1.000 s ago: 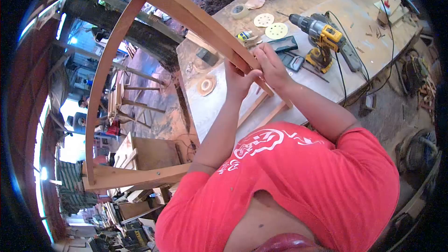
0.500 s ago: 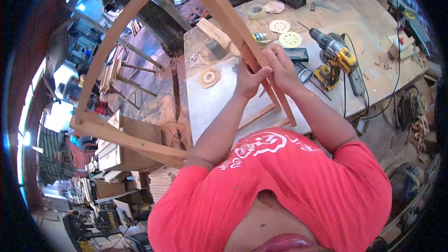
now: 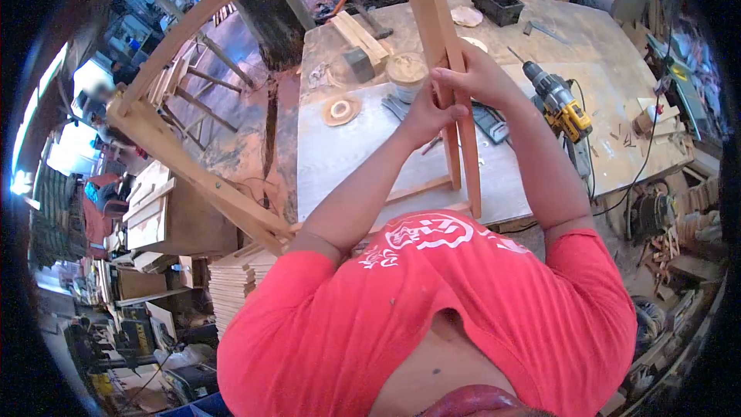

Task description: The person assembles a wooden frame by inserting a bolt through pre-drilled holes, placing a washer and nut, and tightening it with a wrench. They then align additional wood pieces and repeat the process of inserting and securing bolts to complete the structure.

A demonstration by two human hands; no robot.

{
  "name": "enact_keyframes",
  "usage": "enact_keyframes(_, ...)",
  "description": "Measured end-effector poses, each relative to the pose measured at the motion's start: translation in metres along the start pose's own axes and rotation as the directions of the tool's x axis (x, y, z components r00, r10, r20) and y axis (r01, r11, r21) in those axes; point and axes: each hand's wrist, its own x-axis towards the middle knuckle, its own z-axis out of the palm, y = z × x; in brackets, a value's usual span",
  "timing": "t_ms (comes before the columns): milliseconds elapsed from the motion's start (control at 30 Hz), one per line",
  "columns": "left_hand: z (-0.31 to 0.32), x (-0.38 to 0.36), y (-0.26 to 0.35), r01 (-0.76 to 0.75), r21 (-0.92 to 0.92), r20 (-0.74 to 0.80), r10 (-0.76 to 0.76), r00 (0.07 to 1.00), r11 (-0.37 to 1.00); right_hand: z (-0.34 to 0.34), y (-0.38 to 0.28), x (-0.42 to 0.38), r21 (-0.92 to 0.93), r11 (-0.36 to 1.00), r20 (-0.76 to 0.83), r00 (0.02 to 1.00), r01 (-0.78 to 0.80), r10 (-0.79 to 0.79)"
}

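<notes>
Both my hands hold a pale wooden frame (image 3: pixel 427 11) made of curved and straight bars, which looks like part of a piece of furniture. My left hand (image 3: pixel 427 117) is closed around its near upright bars, thumb across the wood. Just above it and to the right, my right hand (image 3: pixel 480 77) wraps the same bars from the other side. The frame's far corner reaches out to the left, over the floor, and its lower rail runs back to my left arm. Part of the top lies beyond the view.
On the worktable (image 3: pixel 340 158) stand a yellow-black drill (image 3: pixel 557 99), a round tub (image 3: pixel 407 71), wood strips (image 3: pixel 360 37), a black bin (image 3: pixel 496 6), a hammer (image 3: pixel 370 23) and a sanding disc (image 3: pixel 340 110). A cable (image 3: pixel 647 158) hangs over the right edge. Another person (image 3: pixel 94 104) is far left.
The frame has swung so that the held bars stand more upright and sit further right at the top. My hands stay closed on it. The view has shifted, and the tub now shows.
</notes>
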Motion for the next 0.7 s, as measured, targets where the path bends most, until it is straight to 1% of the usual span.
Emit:
enact_keyframes(33, 0.000, 0.001, 0.004, -0.006, -0.003, -0.008, 0.006, 1.000, 1.000, 0.000, 0.000, 0.004, -0.005, 1.000, 0.009, 1.000, 0.003, -0.003)
enact_keyframes(100, 0.001, 0.001, 0.006, 0.053, -0.068, -0.037, -0.056, 0.998, 0.996, 0.002, 0.002, 0.008, -0.027, 0.999, 0.006, 1.000, -0.024, 0.024)
enact_keyframes(133, 0.001, 0.001, 0.002, 0.055, -0.077, -0.048, -0.058, 0.997, 0.996, 0.002, 0.003, 0.008, -0.029, 0.999, 0.020, 0.999, -0.030, 0.030)
enact_keyframes(200, -0.002, 0.008, -0.007, 0.014, -0.143, -0.041, -0.020, 0.999, 0.990, -0.001, 0.002, 0.014, -0.103, 0.991, 0.067, 0.993, -0.089, 0.097)
enact_keyframes(233, -0.002, 0.010, -0.008, 0.011, -0.144, -0.047, -0.018, 0.999, 0.990, -0.002, -0.001, 0.015, -0.105, 0.991, 0.073, 0.993, -0.086, 0.094)
enact_keyframes(300, -0.004, 0.011, -0.013, 0.069, -0.099, -0.058, -0.074, 0.996, 0.993, -0.004, -0.009, 0.012, -0.145, 0.989, 0.060, 0.998, 0.001, 0.008)
enact_keyframes(333, -0.005, 0.013, -0.019, 0.070, -0.100, -0.061, -0.076, 0.995, 0.992, -0.007, -0.011, 0.013, -0.144, 0.990, 0.064, 0.998, -0.001, 0.010)
enact_keyframes(400, -0.010, 0.020, -0.032, 0.038, -0.091, -0.046, -0.042, 0.998, 0.995, -0.010, -0.012, 0.018, -0.237, 0.969, 0.134, 0.986, -0.064, 0.098)
enact_keyframes(433, -0.009, 0.019, -0.028, 0.038, -0.090, -0.051, -0.043, 0.998, 0.995, -0.011, -0.009, 0.019, -0.236, 0.970, 0.139, 0.985, -0.062, 0.097)
enact_keyframes(500, -0.003, 0.014, -0.013, 0.081, -0.128, -0.075, -0.091, 0.993, 0.988, -0.011, -0.002, 0.022, -0.171, 0.985, 0.094, 0.996, 0.012, 0.005)
enact_keyframes(533, -0.004, 0.014, -0.011, 0.081, -0.125, -0.079, -0.092, 0.993, 0.989, -0.010, -0.003, 0.023, -0.168, 0.986, 0.097, 0.995, 0.014, 0.002)
enact_keyframes(600, -0.006, 0.013, -0.011, 0.087, -0.034, -0.076, -0.090, 0.993, 0.996, -0.011, -0.004, 0.023, -0.147, 0.989, 0.139, 0.989, -0.026, 0.046)
enact_keyframes(633, -0.007, 0.013, -0.012, 0.093, -0.030, -0.074, -0.095, 0.993, 0.995, -0.011, 0.000, 0.025, -0.141, 0.990, 0.136, 0.990, -0.028, 0.048)
enact_keyframes(700, -0.009, 0.012, -0.014, 0.086, 0.058, -0.102, -0.079, 0.992, 0.995, -0.011, 0.008, 0.028, -0.127, 0.991, 0.136, 0.989, -0.033, 0.050)
